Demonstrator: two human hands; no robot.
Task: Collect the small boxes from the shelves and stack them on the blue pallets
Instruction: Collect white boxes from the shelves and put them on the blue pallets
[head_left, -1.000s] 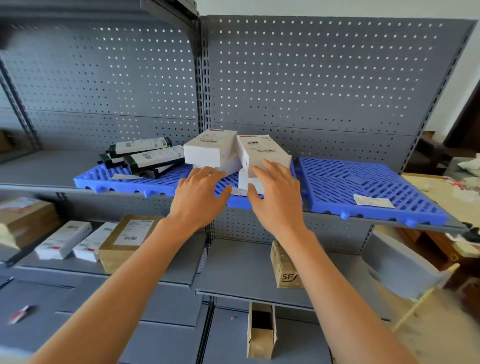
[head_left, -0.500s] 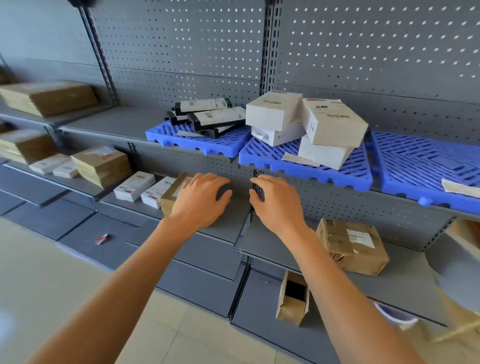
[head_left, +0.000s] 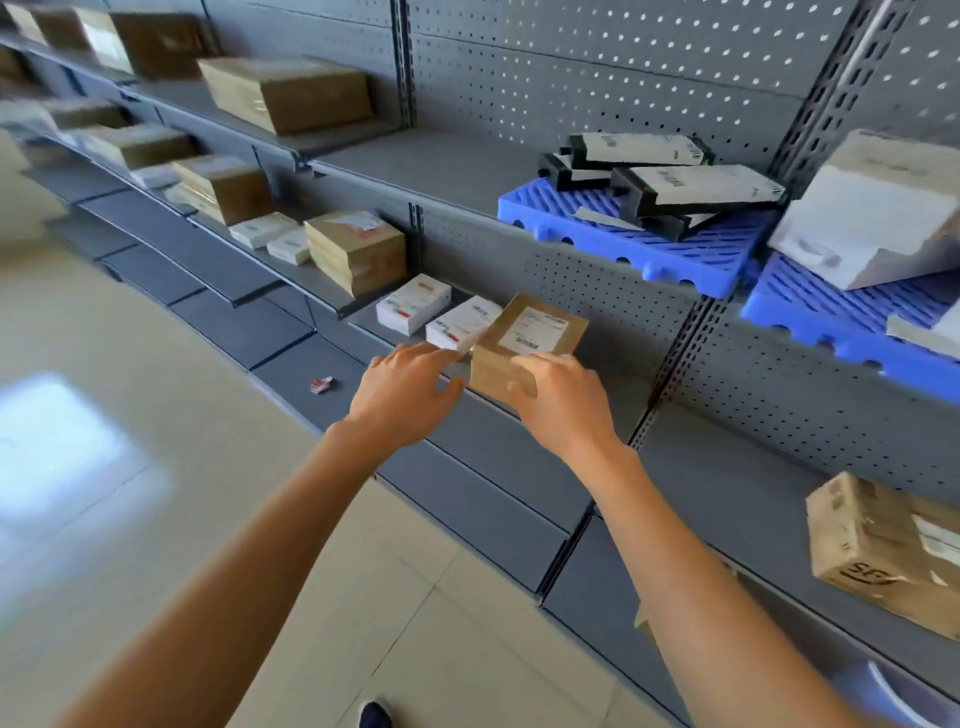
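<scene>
A small brown cardboard box (head_left: 530, 343) with a white label sits on a lower grey shelf. My right hand (head_left: 563, 400) rests with its fingers on the box's near right face. My left hand (head_left: 405, 389) hovers open just left of it, fingertips near a white box (head_left: 462, 322). A second white box (head_left: 413, 304) lies further left. On the shelf above, blue pallets (head_left: 639, 244) (head_left: 852, 317) carry black-and-white boxes (head_left: 691, 189) and white boxes (head_left: 872, 213).
More brown boxes (head_left: 358, 249) (head_left: 285, 91) stand on the shelves to the left. A brown parcel (head_left: 888, 545) lies on the lower shelf at the right. A small red scrap (head_left: 321, 384) lies on the bottom shelf. The tiled floor (head_left: 156, 467) spreads at left.
My view and both hands have swung down and left from the pallet boxes to the lower shelf. My right hand now touches the brown box.
</scene>
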